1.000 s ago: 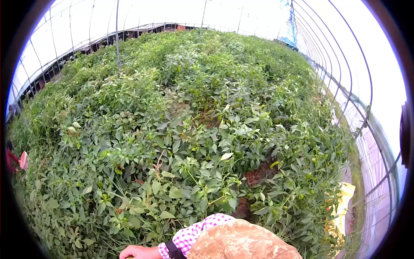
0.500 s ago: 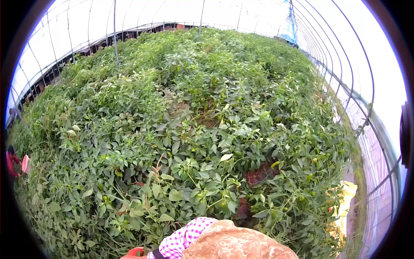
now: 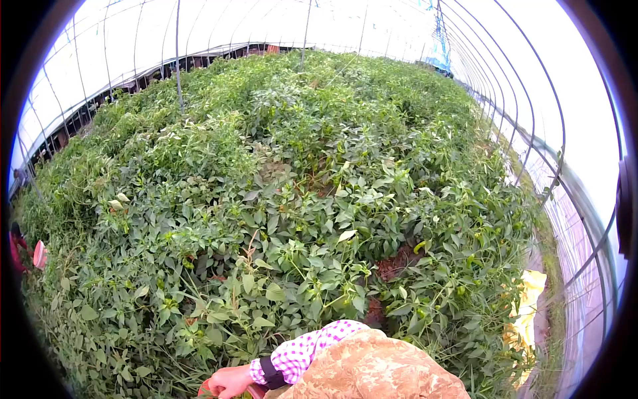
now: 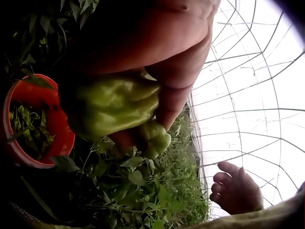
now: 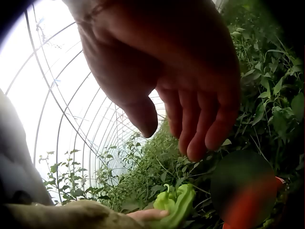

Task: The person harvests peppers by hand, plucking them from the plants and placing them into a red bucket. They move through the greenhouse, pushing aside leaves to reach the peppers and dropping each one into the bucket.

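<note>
left hand (image 3: 229, 381): cut off by the lower edge in the head view; too close and dark for detail in the left wrist view.
green peppers (image 4: 114, 107): upper sides covered by the gripping palm; number unclear.
red bucket (image 4: 61, 136): rim partly behind leaves and peppers; only a blurred red patch in the right wrist view.
right hand (image 5: 176, 71): out of focus, wrist cut off at the top edge.
distant figure (image 3: 16, 246): clipped by the lens rim, too small to make out.

No legible text, label or number anywhere.
</note>
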A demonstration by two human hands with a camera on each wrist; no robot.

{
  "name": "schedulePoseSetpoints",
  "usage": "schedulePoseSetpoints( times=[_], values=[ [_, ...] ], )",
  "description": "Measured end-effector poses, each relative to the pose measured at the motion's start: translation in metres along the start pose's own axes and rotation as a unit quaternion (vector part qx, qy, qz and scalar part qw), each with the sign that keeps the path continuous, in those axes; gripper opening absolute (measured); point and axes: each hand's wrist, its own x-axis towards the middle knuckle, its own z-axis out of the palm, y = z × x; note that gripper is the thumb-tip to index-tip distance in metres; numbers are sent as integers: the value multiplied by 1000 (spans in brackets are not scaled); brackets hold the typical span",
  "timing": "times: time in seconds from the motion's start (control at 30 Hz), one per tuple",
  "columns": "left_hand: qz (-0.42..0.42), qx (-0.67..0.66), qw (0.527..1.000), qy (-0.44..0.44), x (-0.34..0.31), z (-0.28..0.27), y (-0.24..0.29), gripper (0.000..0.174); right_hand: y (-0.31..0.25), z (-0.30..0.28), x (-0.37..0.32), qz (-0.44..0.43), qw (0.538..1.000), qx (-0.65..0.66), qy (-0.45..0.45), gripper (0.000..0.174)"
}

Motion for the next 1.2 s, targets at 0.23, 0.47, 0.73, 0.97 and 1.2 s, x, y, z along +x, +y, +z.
schedulePoseSetpoints(
  times=[0.23,0.47,0.73,0.97,1.2],
  values=[
    [-4,-11,999,-35,24,-3,-6,37,1,-47,-86,196,974,69,86,27],
    [-10,-16,999,-43,39,-5,-8,37,8,-52,-94,213,971,60,94,28],
    [-23,-17,999,-38,47,-3,-12,36,22,-40,-68,130,986,4,109,22],
    [-29,-17,999,-36,51,-5,-15,36,30,-28,-58,117,990,-69,40,24],
    [-31,-18,999,-34,58,-5,-18,36,34,-21,-54,95,988,-120,23,22]
  ],
)
